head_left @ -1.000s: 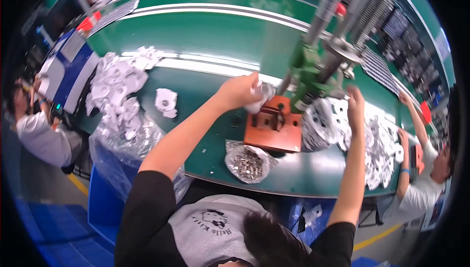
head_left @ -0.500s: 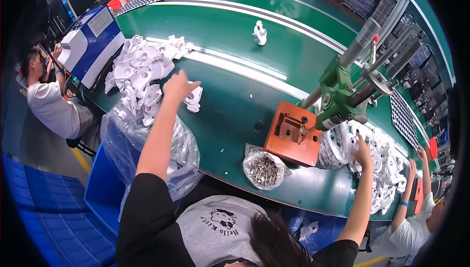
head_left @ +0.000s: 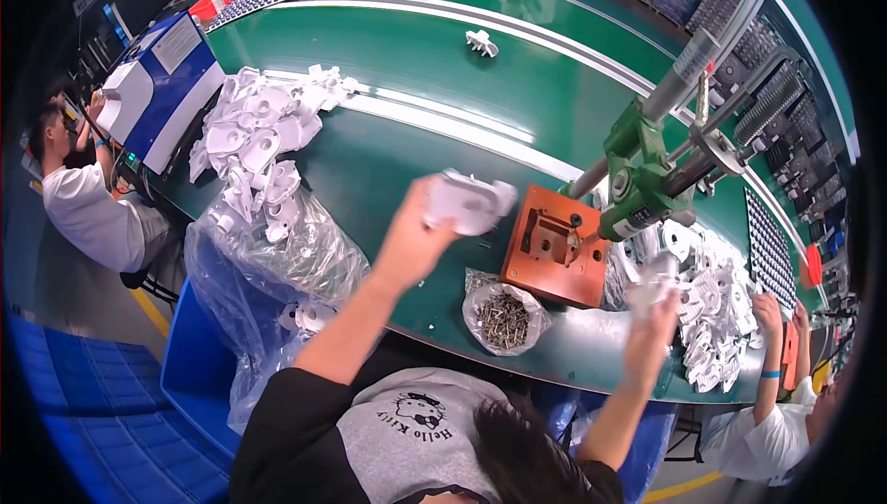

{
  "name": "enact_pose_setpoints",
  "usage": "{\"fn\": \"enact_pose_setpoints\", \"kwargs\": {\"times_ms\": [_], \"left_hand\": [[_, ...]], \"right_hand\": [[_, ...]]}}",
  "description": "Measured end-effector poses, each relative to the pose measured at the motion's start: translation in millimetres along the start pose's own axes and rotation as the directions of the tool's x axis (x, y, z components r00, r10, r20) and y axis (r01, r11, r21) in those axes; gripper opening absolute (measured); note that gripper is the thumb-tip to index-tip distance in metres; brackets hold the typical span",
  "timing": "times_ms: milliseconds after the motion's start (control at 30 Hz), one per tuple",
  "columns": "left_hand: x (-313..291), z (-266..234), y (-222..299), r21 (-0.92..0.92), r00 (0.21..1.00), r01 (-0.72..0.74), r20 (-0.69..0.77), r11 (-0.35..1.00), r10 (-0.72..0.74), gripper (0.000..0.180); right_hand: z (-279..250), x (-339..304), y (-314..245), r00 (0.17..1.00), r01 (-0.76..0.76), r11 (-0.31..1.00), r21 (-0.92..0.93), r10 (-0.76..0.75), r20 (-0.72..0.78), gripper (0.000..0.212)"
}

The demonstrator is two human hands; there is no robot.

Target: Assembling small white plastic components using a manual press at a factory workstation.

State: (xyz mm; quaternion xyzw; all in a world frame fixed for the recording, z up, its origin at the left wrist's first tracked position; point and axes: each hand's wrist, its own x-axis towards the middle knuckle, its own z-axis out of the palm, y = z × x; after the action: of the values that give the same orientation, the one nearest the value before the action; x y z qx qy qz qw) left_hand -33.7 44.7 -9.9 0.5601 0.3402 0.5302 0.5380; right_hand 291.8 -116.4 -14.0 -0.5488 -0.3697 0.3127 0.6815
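Observation:
My left hand [head_left: 418, 238] is closed on a white molded plastic part [head_left: 465, 203], held above the bench just left of the orange fixture block [head_left: 554, 264]. My right hand [head_left: 650, 338] grips another white plastic part [head_left: 654, 280], smeared by motion, to the right of the block. The block's recess has no white part in it. Over the block stands a green hand press [head_left: 637, 181] with a coiled spring. In front of the block sits a clear bag of small metal pins or screws [head_left: 502, 317].
White parts are heaped at left [head_left: 263, 125] and at right [head_left: 716, 305]. A plastic-lined blue bin [head_left: 189, 365] stands at the bench's left edge. One white piece [head_left: 481, 43] lies on the green belt [head_left: 388, 51]. Co-workers sit on both sides, beside a blue-white machine [head_left: 166, 88].
My left hand has picked up the white part near the left heap and carried it right. My right hand has drawn a part toward me. The belt piece appears farther back, differently turned.

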Motion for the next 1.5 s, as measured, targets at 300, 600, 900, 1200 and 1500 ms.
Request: {"fn": "enact_pose_setpoints", "kwargs": {"times_ms": [300, 600, 900, 1200, 1500], "left_hand": [[-56.7, 69.4, 5.8, -0.011, 0.880, -0.293, 0.387, 0.956, 0.274, 0.045], [-56.4, 72.4, 11.3, -0.311, 0.890, 0.323, 0.421, 0.894, -0.175, 0.031], [-68.5, 78.5, -6.7, 0.041, 0.864, -0.341, 0.408, 0.939, 0.296, 0.060], [-68.2, 75.4, -3.0, 0.078, 0.864, -0.281, 0.455, 0.957, 0.216, 0.052], [-62.7, 77.0, 2.7, -0.360, 0.814, 0.426, 0.553, 0.830, -0.178, 0.057]], "right_hand": [[133.3, -41.5, -16.4, 0.933, -0.311, 0.852, 0.421, 0.189, 0.305, 0.062], [118.9, -44.4, -17.3, 0.875, -0.267, 0.962, 0.066, 0.213, 0.435, 0.067], [112.0, -51.7, -6.1, 0.899, -0.401, 0.831, 0.386, 0.275, 0.341, 0.062], [102.8, -47.3, -17.6, 0.863, -0.321, 0.928, 0.189, 0.204, 0.463, 0.067], [103.1, -45.6, -15.6, 0.924, 0.313, 0.799, -0.514, -0.132, 0.358, 0.084]]}}
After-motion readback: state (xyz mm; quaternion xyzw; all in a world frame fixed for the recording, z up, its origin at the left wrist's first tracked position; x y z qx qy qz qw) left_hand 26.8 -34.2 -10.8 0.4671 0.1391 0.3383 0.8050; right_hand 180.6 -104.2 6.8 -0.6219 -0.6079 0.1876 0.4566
